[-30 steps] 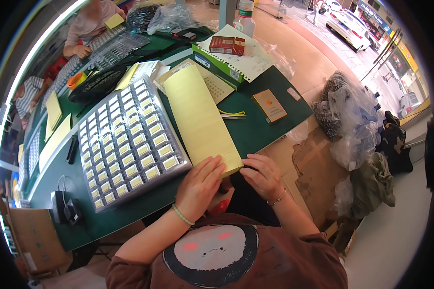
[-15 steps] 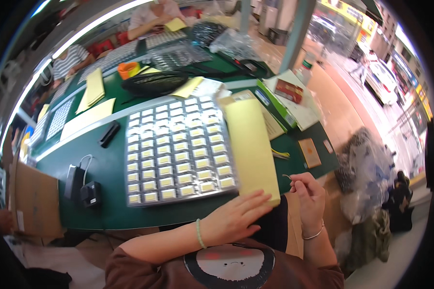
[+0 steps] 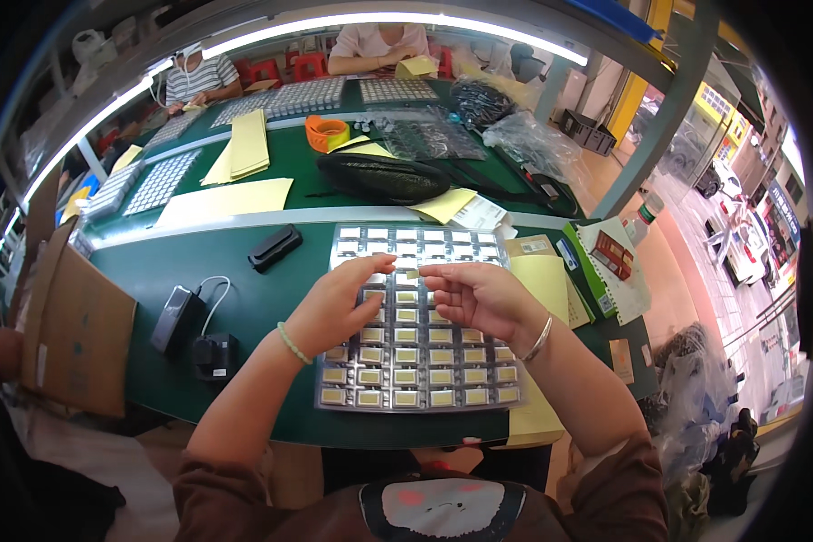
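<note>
A clear plastic tray (image 3: 387, 405) lies before me, filled with rows of small silvery rectangular pieces with pale yellow faces. Over its left half is my left hand (image 3: 345, 294), fingers stretched toward the tray's middle and thumb apart. Facing it, my right hand (image 3: 479, 296) has its fingertips pinched at a small yellow piece (image 3: 413, 274) that looks like a sticker. Both hands cover part of the rows. To the tray's right, a long yellow sheet (image 3: 542, 280) lies partly under my right forearm.
A black power adapter (image 3: 176, 318), a black plug block (image 3: 212, 357) and a black stapler-like object (image 3: 275, 247) sit on the left. A cardboard box (image 3: 86, 316) stands at the left edge. Beyond the ledge lie a black mesh pouch (image 3: 384, 178) and an orange tape roll (image 3: 327, 134). Two people sit opposite.
My view has turned. Both hands moved from the yellow sheet to above the tray; my left hand no longer lies on the sheet, and my right came across from beside it.
</note>
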{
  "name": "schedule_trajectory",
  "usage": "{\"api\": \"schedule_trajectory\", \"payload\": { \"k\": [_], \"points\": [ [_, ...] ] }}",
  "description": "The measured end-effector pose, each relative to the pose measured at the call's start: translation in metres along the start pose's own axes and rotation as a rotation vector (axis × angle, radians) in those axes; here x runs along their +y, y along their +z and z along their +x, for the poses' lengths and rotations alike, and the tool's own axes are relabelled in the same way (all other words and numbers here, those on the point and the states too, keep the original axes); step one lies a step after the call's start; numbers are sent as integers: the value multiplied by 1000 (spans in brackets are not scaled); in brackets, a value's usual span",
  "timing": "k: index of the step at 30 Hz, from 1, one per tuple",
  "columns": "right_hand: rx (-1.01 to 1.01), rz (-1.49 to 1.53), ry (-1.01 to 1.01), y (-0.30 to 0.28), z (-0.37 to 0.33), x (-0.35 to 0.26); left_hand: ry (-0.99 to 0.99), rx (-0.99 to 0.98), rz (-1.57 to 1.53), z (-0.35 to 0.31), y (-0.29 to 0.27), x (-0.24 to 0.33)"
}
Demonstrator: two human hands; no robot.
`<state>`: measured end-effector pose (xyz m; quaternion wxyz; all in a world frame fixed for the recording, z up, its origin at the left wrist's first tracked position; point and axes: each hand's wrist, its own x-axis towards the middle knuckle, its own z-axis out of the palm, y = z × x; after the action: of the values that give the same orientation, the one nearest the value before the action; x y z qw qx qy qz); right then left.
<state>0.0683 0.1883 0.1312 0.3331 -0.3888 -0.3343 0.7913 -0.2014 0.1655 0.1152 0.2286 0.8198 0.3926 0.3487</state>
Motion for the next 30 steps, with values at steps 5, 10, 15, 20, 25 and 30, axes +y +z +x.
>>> {"api": "schedule_trajectory", "payload": {
  "k": [5, 10, 15, 20, 25, 30],
  "points": [
    [6, 76, 13, 1, 14, 10, 36, 18, -4, -2, 10, -12],
    [24, 80, 16, 4, 10, 11, 43, 45, 66, -3, 14, -9],
    [12, 46, 38, 4, 11, 9, 60, 72, 51, -4, 14, -10],
    [-3, 43, 21, 3, 12, 11, 93, 83, 75, -3, 16, -12],
    [19, 45, 12, 7, 11, 10, 86, 84, 70, -3, 15, -11],
    [9, 36, 16, 5, 12, 10, 94, 90, 73, -4, 16, -12]
  ]
}}
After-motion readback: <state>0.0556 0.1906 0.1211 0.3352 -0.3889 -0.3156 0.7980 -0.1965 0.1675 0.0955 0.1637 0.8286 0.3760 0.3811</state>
